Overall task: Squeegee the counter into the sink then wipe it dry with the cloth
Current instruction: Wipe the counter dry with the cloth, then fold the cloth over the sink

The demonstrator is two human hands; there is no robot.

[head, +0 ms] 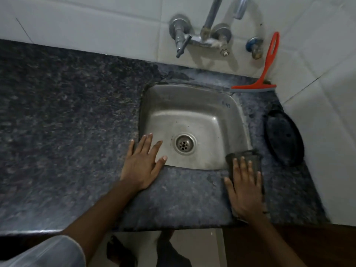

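The drying step was in hand: the squeegee (266, 74) leaned against the far wall right of the sink (192, 105). The right hand (245, 189) pressed flat, fingers spread, on the cloth (248, 154) at the sink's near right corner. The left hand (142, 166) rested open and empty on the surface (67, 122). Next, probably, sweeping the cloth across under steady pressure.
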